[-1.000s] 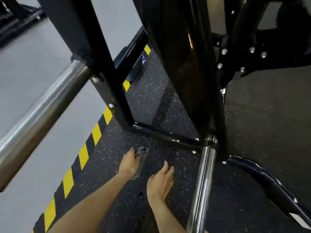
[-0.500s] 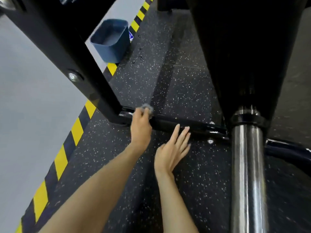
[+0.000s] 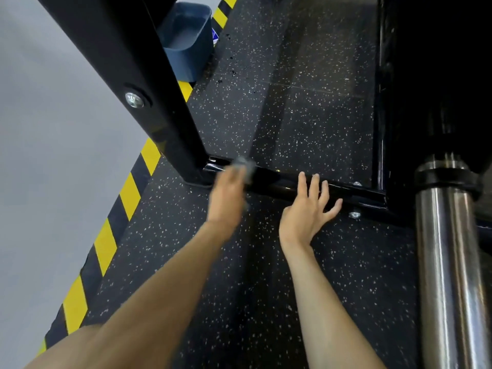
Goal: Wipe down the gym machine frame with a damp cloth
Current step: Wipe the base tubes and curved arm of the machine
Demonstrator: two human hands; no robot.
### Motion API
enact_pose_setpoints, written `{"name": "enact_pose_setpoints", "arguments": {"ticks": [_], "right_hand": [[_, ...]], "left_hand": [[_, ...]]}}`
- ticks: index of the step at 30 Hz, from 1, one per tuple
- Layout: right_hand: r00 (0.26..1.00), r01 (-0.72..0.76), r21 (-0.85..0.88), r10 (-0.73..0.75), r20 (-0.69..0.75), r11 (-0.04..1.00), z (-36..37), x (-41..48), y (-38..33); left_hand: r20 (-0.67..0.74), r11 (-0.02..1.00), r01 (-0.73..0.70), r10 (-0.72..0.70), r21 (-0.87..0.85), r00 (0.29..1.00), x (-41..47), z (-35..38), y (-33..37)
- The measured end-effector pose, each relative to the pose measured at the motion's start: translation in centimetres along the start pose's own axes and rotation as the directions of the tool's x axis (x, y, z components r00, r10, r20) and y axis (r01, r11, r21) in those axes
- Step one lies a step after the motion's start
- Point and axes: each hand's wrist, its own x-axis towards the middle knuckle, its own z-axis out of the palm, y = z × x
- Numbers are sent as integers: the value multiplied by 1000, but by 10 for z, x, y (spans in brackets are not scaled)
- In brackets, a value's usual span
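A grey cloth point(image 3: 244, 166) is held at the fingertips of the left hand point(image 3: 226, 198) and pressed on the glossy black base bar point(image 3: 282, 186) of the gym machine frame point(image 3: 380, 115), just beside the corner where the bar is joined to the slanting black upright post point(image 3: 149, 102). Hand and cloth are smeared by motion blur, so the exact lie of the fingers cannot be made out. The grip is seen only as closed around the bunched cloth. The right hand point(image 3: 306, 211) is laid further right along the same bar, its grip wide and nothing held in it. The fingers point(image 3: 302, 182) are spread straight and the tips are laid across the bar, while the outermost finger is splayed toward a silver bolt point(image 3: 354, 214) at the foot of the bar.

A second silver bolt head point(image 3: 134, 100) is seen on the upright post. At the right, a thick chrome tube point(image 3: 450, 275) is seated in a black collar point(image 3: 447, 179). The frame is stood on black rubber flooring point(image 3: 266, 288) flecked with white. A band of yellow-and-black hazard tape point(image 3: 127, 193) is run along the left edge of the rubber, with smooth grey floor point(image 3: 53, 182) beyond it. A blue bucket point(image 3: 186, 43) is placed well behind the post, at the tape line, and is partly hidden by the post. Dark spots point(image 3: 232, 73) are scattered on the rubber near it.
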Motion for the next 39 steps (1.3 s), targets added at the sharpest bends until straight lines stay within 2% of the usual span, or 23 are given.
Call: {"name": "enact_pose_setpoints", "arguments": {"ticks": [1,2,3,5,6,8,9,12,13,15,17,18,21,22,25,26,27,29,30,31,34,36,39], "right_hand": [[1000,1,4,-1,0,1000,0,0,1],[1000,-1,8,1,1,1000,1,0,-1],[1000,-4,11,4,7,1000,1,-2,-5],[1000,-13,28,13,2,1000,0,-1,-10],[1000,-16,30,16,-9,999,0,-1,-10],[1000,5,7,-5,-22,1000,0,0,-5],[999,23,-6,-23,-25,1000,0,1,-1],[999,33,16,-33,-34,999,2,-1,4],[999,23,38,-22,-36,999,2,-2,3],[999,6,73,-3,-45,997,3,-2,-1],[999,3,83,1,-48,997,3,-3,1],[999,14,82,-9,-53,997,3,-4,2],[999,25,84,-22,-37,996,3,-3,6],[999,25,83,-23,-30,996,4,-3,7],[999,34,79,-33,-24,996,3,-2,6],[999,35,82,-33,-18,996,3,-2,7],[999,36,84,-35,-18,996,4,-3,8],[999,41,97,-38,-24,994,5,-3,8],[999,41,96,-39,-31,995,5,-1,7],[998,48,106,-45,-35,993,6,-1,5],[996,51,137,-40,-78,989,9,-8,7],[994,9,165,8,-105,986,12,-18,12],[994,-47,205,67,-89,978,18,-43,25]], "left_hand": [[-103,997,67,-62,48,993,6,-4,-17],[-136,990,128,-119,57,984,9,-9,-20],[-97,987,152,-146,60,984,8,-5,-11],[32,998,52,-53,22,998,-4,12,26],[87,999,-44,42,25,995,-12,19,40],[91,983,-181,178,18,980,-20,22,35],[80,989,-145,142,30,987,-17,19,20],[-85,987,155,-151,45,985,-6,7,-5],[-74,987,151,-148,44,986,-6,9,2],[-10,995,-24,26,98,1000,-10,18,15],[91,968,-200,188,153,978,-15,14,12],[99,969,-196,182,153,978,-13,9,6],[-30,994,55,-53,91,998,-8,5,3],[-22,994,52,-50,99,998,-7,8,11],[64,966,-193,185,170,981,-12,16,16],[100,959,-219,203,179,974,-10,12,10],[93,971,-174,160,162,983,-11,8,3],[-17,993,32,-31,112,999,-11,5,-2],[-31,992,83,-80,99,996,-11,7,5],[-36,993,50,-46,107,998,-11,12,12],[104,961,-245,233,131,967,-8,22,30],[158,941,-299,275,155,948,-4,21,29],[141,915,-359,337,185,931,-4,29,26]]}}
